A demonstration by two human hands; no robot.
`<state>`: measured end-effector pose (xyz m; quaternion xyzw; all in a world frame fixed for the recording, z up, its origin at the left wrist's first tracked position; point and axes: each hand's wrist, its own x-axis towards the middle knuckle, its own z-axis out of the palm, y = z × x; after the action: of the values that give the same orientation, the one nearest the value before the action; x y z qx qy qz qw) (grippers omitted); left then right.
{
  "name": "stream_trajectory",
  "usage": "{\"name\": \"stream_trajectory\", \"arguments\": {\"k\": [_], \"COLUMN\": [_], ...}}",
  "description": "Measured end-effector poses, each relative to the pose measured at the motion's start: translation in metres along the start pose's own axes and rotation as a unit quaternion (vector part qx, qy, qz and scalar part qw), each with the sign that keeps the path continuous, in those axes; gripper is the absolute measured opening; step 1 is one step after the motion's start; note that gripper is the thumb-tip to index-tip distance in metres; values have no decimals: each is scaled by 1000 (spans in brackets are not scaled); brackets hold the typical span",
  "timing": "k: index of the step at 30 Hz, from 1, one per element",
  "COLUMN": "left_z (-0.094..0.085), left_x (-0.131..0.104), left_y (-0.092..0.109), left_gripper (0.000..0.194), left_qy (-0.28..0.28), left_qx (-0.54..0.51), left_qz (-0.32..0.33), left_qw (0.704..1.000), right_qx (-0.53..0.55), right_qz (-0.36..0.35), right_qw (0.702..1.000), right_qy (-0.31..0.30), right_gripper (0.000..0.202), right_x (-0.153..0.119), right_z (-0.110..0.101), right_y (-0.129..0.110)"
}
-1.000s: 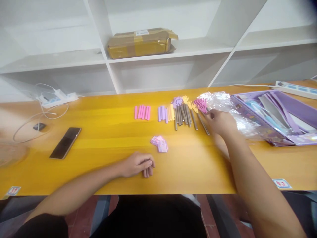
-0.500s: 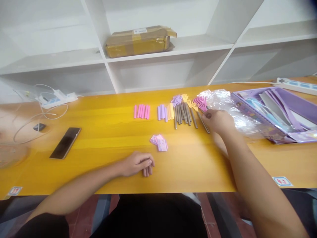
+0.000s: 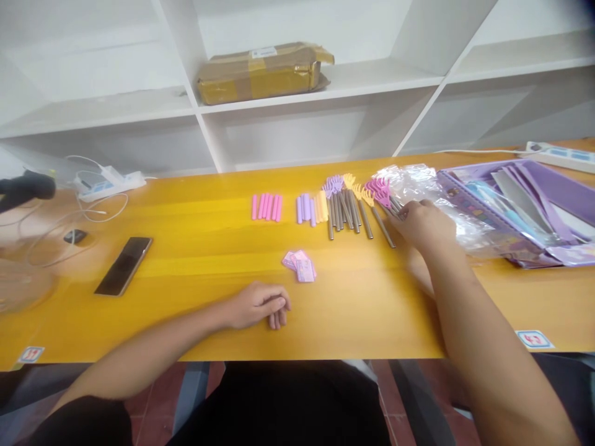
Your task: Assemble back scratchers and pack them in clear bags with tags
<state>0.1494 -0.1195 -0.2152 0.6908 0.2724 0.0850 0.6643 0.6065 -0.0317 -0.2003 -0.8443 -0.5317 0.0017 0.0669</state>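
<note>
Right hand (image 3: 427,226) nearer — magenta-headed metal rods (image 3: 395,206) slant away leftward from it; closure on them unclear. Left hand (image 3: 258,305) loosely curled — palm hidden.

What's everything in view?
Table: one, orange, centre
Shelving: one, white, behind
Box: one, brown, shelf
Short sticks: several, pink, purple, yellow, centre
Rods: many, grey, beside sticks
Claws: many, purple, yellow, magenta, rod ends
Cards: several, pink, before sticks
Phone: one, black, left
Unclear objects: two, black, left
Power strips: two, white, back corners
Cables: several, white, back
Stickers: two, white, front edge
Wrap: some, clear, right
Case: one, purple, far right
Clothing: some, black, bottom
Left hand: one, on table
Right hand: one, at rods
</note>
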Motion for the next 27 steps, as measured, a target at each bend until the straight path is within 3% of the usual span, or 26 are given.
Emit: {"name": "stream_trajectory", "arguments": {"k": [2,3,5,7,8,10,11,13,15,18,21,27], "left_z": [-5,-12,-36,-72,-94,-135,-153,-180,-193,-195,-193,-197], "left_x": [-1,-1,5,18,27,48,59,79,94,102,101,99], "left_y": [-1,-1,0,6,9,18,22,28,27,20,12,9], "left_gripper": [42,41,36,27,21,13,14,18,25,35,38,23], "left_qy": [18,56,202,371,424,487,507,530,546,549,524,509], "left_qx": [2,3,13,79,142,287,307,326,337,362,392,406], "left_qz": [17,36,82,92,68,-35,-59,-90,-120,-147,-147,-154], "left_qw": [1000,998,976,921,892,824,803,777,757,739,742,743], "right_qx": [-12,-12,-8,-6,-5,-2,-2,-4,-4,9,26,137], "right_qz": [-2,-5,-11,-16,-17,-14,-12,-12,-13,-15,-10,-4], "right_qw": [1000,1000,1000,1000,1000,1000,1000,1000,999,999,999,990], "right_qy": [-19,-22,-23,-23,-23,-22,-22,-27,-33,-37,-33,20], "right_gripper": [32,29,28,29,29,33,36,41,44,44,42,28], "right_x": [2,3,6,8,9,11,12,14,16,18,19,19], "right_z": [0,1,1,3,4,7,8,11,13,12,8,-3], "right_y": [3,4,6,7,7,8,9,11,13,17,22,29]}}
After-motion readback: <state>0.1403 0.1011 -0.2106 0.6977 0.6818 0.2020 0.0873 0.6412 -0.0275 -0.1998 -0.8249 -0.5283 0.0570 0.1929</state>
